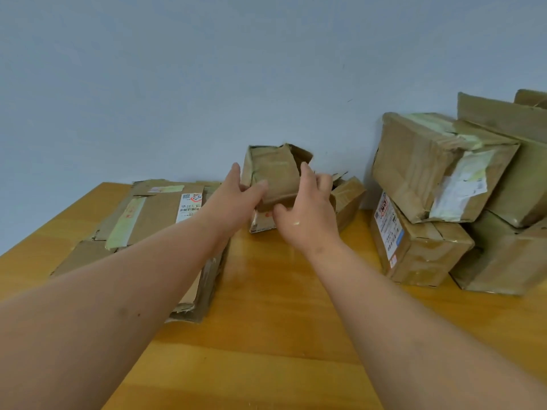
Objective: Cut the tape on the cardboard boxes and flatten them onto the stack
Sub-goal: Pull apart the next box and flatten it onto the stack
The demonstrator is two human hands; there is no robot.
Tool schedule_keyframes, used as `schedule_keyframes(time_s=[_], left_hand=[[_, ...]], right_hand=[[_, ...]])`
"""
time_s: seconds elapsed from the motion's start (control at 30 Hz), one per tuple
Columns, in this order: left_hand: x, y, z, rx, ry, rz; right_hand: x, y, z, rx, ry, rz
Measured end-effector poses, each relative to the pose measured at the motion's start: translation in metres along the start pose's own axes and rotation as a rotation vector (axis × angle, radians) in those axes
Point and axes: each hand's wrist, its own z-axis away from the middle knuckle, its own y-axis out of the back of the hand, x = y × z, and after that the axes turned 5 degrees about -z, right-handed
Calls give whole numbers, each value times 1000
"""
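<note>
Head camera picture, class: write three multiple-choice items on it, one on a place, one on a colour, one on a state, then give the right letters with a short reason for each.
1. Where does the flattened stack lie relative to the small box being handled?
A. To its left
B. To its right
C. On top of it

2. What colour is the table?
A. White
B. Yellowish wood
C. Black

3. What is the state of the small box?
A. Lying flat on the stack
B. Held in both hands, not yet flat
C. Untouched among the boxes at the right

Answers:
1 A: the flat cardboard lies under the left forearm, left of the box.
2 B: the bare top shows yellowish wood grain.
3 B: the left hand and the right hand grip it, and it keeps its depth.
</note>
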Motion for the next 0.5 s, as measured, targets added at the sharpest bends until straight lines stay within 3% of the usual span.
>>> schedule_keyframes(time_s=[0.17, 0.33, 0.5], left_hand=[[3, 6, 31, -75, 59, 87], [-4, 1, 71, -145, 54, 4], [-10, -8, 114, -106, 76, -11]], right_hand=[[3, 15, 44, -21, -73, -111], [10, 30, 86, -2, -170, -218], [18, 47, 127, 38, -114, -234]])
